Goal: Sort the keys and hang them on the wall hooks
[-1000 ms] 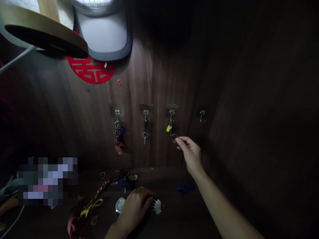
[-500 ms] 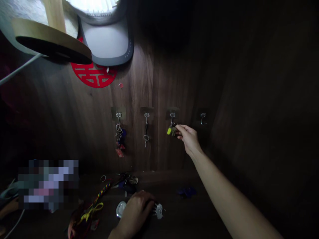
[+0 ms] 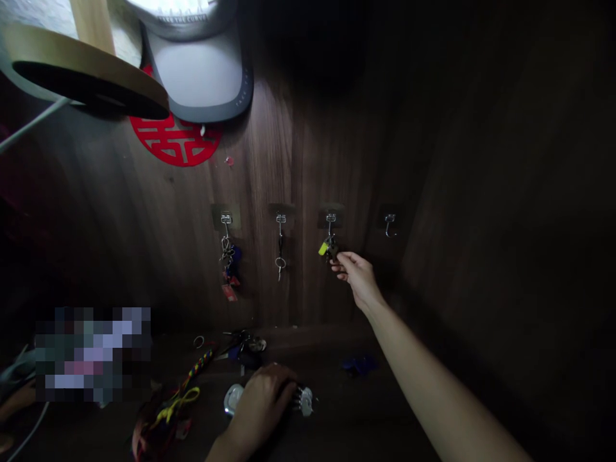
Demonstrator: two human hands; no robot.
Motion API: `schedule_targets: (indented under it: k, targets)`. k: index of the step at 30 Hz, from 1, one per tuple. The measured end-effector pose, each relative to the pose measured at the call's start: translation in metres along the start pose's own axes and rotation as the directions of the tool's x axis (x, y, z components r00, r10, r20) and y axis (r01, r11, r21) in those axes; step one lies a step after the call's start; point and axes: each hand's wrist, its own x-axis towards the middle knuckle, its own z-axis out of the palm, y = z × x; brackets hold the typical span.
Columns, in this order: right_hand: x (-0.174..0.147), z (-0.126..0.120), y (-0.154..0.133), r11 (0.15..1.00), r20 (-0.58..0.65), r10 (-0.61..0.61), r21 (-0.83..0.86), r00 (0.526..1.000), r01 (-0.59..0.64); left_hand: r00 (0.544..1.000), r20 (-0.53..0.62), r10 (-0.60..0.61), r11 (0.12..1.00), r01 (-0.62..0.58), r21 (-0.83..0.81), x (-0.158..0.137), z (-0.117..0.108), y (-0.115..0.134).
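A bunch of keys [image 3: 332, 250] with a yellow tag [image 3: 323, 248] hangs from the third hook [image 3: 331, 221] on the wooden panel. Thumb and fingers of my right hand [image 3: 359, 274] pinch these keys from the right side. Low on the shelf, my left hand [image 3: 264, 394] is curled palm down, its fingertips hidden. Several silver keys [image 3: 304, 400] stick out at its right edge, and a silver rounded object [image 3: 233, 399] lies against its left side. I cannot make out what its fingers hold.
Other keys hang on the first hook [image 3: 226, 221] and second hook [image 3: 281, 221]; a bare hook [image 3: 390, 226] is at right. Dark keys [image 3: 246, 346], a blue item [image 3: 359, 364] and a coloured cord [image 3: 178, 404] lie below. A cap [image 3: 199, 70] and lamp [image 3: 86, 70] are above.
My right hand has moved slightly down from the ring to the lower keys, and the bunch now hangs lower on the hook. My left hand stays put. The view has shifted a little.
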Motion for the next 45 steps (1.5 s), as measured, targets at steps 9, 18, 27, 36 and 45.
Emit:
schedule_targets:
  k: [9, 18, 27, 36, 45]
  targets:
    - [-0.038, -0.012, 0.029, 0.996, 0.053, 0.044, -0.077, 0.998, -0.04, 1.0, 0.005, 0.022, 1.0, -0.022, 0.014, -0.001, -0.001, -0.001]
    - [-0.082, -0.033, 0.058, 0.972, 0.115, 0.155, -0.195, 0.981, -0.13, 1.0, 0.006, 0.009, 1.0, -0.009, 0.023, -0.002, -0.002, 0.001]
    - [-0.119, -0.028, 0.103, 0.95, 0.236, 0.195, -0.288, 0.952, -0.123, 0.992, -0.124, 0.018, 1.0, -0.021, -0.019, 0.0, -0.007, -0.002]
    - [-0.138, -0.017, 0.108, 0.87, 0.458, 0.106, -0.472, 0.882, 0.14, 0.941, -0.335, -0.049, 0.941, 0.155, 0.299, 0.001, -0.01, -0.031]
    - [-0.142, -0.016, 0.106, 0.852, 0.492, 0.126, -0.498, 0.861, 0.159, 0.949, -0.275, -0.156, 0.865, 0.266, 0.426, 0.003, -0.003, -0.034]
